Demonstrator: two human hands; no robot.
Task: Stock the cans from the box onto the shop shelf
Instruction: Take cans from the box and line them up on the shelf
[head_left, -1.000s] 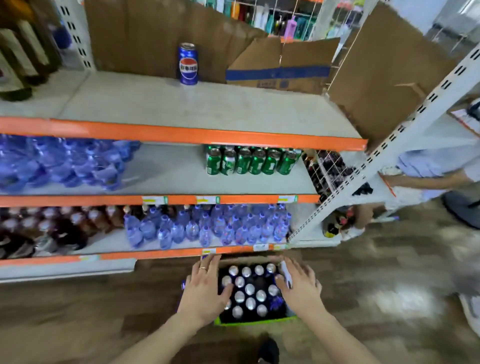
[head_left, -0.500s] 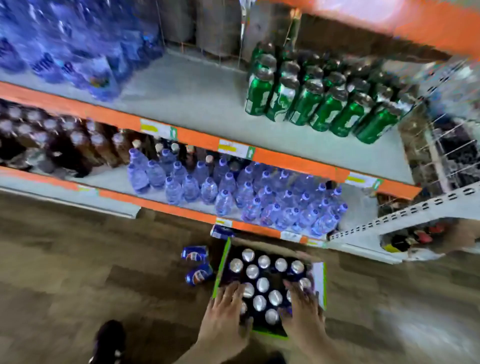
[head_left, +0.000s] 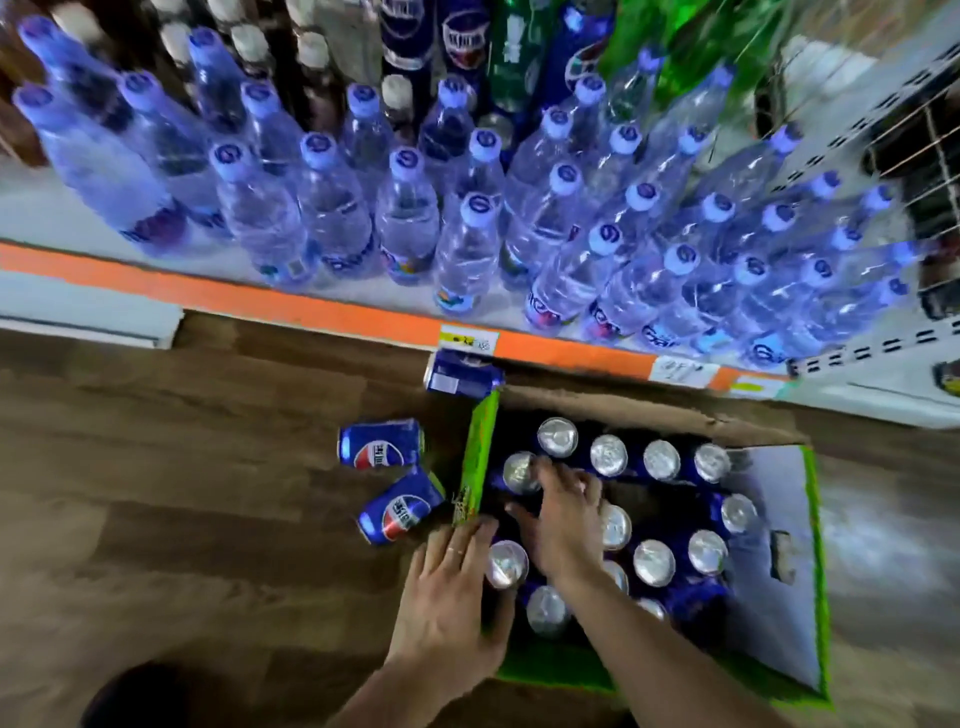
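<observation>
Both hands reached into the open box (head_left: 769, 499) of upright cans (head_left: 609, 455) on the floor below the shelf (head_left: 311, 306): left hand (head_left: 452, 587) with fingers together at its near-left wall, right hand (head_left: 563, 525) spread flat over can tops.

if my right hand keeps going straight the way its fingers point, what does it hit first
Most likely the upright can at the box's left wall: the right hand's fingertips already reach its silver top. Beyond it stands the can in the back row. Depth is unclear.

Shop: price-tagged shelf (head_left: 311, 306) of bottles (head_left: 405, 218)
</observation>
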